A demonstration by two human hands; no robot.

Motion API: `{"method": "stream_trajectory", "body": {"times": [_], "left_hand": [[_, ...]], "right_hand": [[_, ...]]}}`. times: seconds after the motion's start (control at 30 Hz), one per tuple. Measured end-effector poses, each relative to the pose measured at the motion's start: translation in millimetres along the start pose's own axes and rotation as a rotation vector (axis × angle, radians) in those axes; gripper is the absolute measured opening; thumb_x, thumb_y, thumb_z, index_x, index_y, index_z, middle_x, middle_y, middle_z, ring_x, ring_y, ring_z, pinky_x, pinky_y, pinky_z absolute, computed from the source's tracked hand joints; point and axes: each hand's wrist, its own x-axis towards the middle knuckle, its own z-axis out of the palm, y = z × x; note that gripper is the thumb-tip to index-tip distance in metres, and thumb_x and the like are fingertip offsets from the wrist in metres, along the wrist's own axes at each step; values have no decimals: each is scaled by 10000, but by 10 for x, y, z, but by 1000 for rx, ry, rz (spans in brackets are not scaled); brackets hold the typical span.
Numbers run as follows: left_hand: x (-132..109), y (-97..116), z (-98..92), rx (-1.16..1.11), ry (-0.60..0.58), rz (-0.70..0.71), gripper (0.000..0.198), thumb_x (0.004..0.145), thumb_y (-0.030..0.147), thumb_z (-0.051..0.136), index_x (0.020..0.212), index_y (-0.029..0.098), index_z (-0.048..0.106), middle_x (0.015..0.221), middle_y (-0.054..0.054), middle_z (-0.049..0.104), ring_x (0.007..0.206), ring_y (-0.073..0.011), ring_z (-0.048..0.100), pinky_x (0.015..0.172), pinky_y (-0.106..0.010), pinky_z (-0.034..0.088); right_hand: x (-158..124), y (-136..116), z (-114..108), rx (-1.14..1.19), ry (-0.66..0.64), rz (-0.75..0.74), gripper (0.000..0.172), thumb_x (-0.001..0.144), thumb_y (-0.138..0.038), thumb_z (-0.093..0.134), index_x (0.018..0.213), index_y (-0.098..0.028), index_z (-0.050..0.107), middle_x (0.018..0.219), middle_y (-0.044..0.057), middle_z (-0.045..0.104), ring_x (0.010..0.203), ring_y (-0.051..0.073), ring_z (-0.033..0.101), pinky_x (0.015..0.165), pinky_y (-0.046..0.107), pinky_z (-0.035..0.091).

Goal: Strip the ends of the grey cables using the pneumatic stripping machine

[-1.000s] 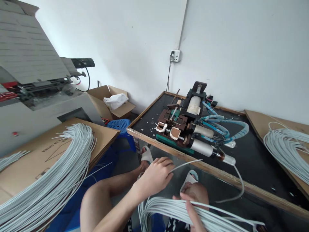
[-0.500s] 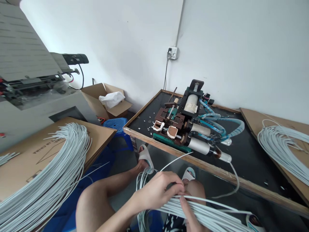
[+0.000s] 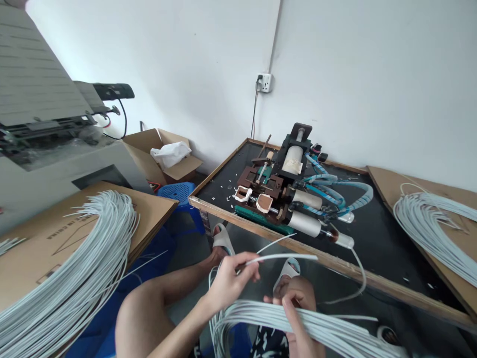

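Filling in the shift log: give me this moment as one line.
left hand: pinching white wires, ends toward machine | right hand: on wire bundle in lap

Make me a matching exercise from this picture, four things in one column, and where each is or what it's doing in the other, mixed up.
1. left hand
2. right hand
3. machine
4. socket

A. on the wall
B. on the cable bundle
C. on the black table
D. pinching loose cables

Pairs: 1-D, 2-B, 3-C, 4-A.
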Motion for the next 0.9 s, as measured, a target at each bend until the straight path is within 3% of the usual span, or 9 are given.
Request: {"method": "stream_trajectory", "body": {"times": [0.1,0.2,0.3,0.47,0.6,0.77,0.9], "left_hand": [[173,-360,-53,58,57,-67,434,982,489,490,1000,124,721,677,-43,684,626,-168,602,610,-249,473],[296,-663,-96,92,-13,-113,432,933,509,531,852,135,729,619,-43,680,575,-175,590,552,-251,438],[288,-757,-100,107,-100,-128,383,874,503,623,755,156,732,597,-39,685,588,-185,604,566,-257,427],[167,-431,-105,-8,-210,-108,508,920,598,557,835,134,745,517,6,577,493,-132,498,530,-238,362],[86,-71,-194,-132,-169,-81,563,946,636,514,792,130,707,451,68,404,437,-86,316,496,-226,255],[15,174,-274,-610,50,-86,455,841,559,736,677,153,612,459,97,330,435,-63,275,467,-198,255],[121,210,-252,-612,311,6,417,820,520,773,689,155,618,464,90,380,415,-53,307,429,-173,272]], "right_hand": [[-44,-47,107,100,4,80,325,702,-501,847,753,-237,665,716,-7,761,779,233,777,782,312,612],[-45,43,108,129,-65,66,302,713,-492,850,734,-246,677,648,-32,742,758,191,774,762,254,599],[-1,179,57,164,-123,14,263,744,-467,836,712,-255,685,618,-52,746,667,172,759,708,256,600],[-15,179,49,156,-105,17,292,729,-496,835,684,-253,681,625,-26,752,674,203,759,663,285,596],[-79,-22,111,96,-87,11,308,739,-512,822,673,-250,674,680,-20,767,749,181,770,737,235,592],[-54,-256,139,101,-34,35,334,675,-534,859,671,-252,678,668,-28,752,787,206,780,782,249,597],[21,-339,120,165,-34,-3,333,716,-476,844,631,-242,623,636,-56,684,732,190,758,783,288,620]]}}
